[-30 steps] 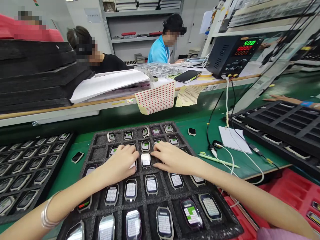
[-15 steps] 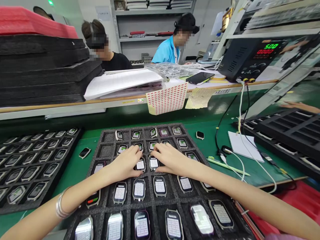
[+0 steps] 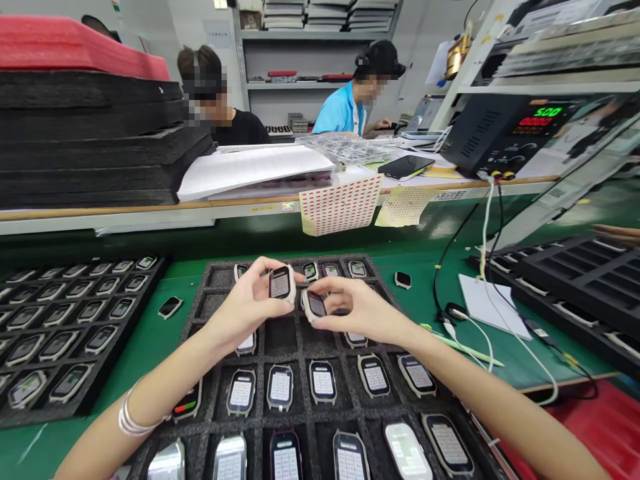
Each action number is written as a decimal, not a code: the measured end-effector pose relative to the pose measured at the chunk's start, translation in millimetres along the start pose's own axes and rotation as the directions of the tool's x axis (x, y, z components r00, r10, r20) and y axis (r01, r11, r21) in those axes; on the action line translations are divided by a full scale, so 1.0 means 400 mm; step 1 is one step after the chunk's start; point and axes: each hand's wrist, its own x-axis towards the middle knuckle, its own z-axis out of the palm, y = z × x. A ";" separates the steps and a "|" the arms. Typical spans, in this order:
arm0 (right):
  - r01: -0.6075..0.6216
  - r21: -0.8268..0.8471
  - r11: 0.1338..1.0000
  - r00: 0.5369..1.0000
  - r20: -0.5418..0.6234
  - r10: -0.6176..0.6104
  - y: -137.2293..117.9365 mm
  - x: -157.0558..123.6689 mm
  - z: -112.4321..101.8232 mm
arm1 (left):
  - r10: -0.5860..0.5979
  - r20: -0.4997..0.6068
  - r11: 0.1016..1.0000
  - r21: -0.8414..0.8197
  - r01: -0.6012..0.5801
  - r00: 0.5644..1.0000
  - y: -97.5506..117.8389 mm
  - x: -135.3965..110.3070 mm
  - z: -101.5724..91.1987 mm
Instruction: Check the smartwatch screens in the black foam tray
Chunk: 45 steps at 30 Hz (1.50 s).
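Observation:
Two strapless smartwatches are raised above the black foam tray point(image 3: 260, 420) in the middle. My left hand point(image 3: 250, 300) grips one smartwatch point(image 3: 281, 284) between thumb and fingers, its lit screen turned toward me. In my right hand point(image 3: 353, 307) is a second smartwatch point(image 3: 315, 305), tilted sideways, with its screen partly seen. The two watches are close together, near the tray's centre. Below them, two tray pockets point(image 3: 281, 333) are bare. Rows of similar watches with lit grid screens, such as one watch point(image 3: 322, 381), lie in the other pockets. My hands and forearms hide part of the tray.
Another full watch tray point(image 3: 95, 380) lies at left, beside a loose watch point(image 3: 171, 306). A second loose watch point(image 3: 403, 279), a white pad point(image 3: 493, 305), a green pen point(image 3: 465, 347) and cables lie right. A power supply point(image 3: 505, 133) stands on the shelf. Two people sit beyond.
Both hands have lifted a smartwatch each out of neighbouring pockets and raised them, leaving those pockets bare. The left watch now faces me; the right one is tilted. The view has shifted slightly.

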 end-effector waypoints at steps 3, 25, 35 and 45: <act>0.008 0.326 0.945 0.993 -0.112 0.030 -0.003 -0.003 0.020 | -0.139 0.038 0.981 -0.132 0.143 0.990 -0.023 -0.009 -0.015; 0.090 0.379 0.921 0.938 -0.343 0.049 0.025 -0.045 0.077 | -0.105 0.092 0.992 -0.066 0.111 0.990 -0.108 -0.040 -0.010; 0.097 0.388 0.917 0.950 -0.310 0.031 0.007 -0.062 0.077 | -0.063 0.025 0.998 -0.005 0.063 0.998 -0.114 -0.030 -0.012; 0.114 0.370 0.922 0.930 -0.366 0.032 -0.004 -0.058 0.075 | -0.058 0.030 0.990 -0.123 0.062 0.998 -0.103 -0.042 -0.003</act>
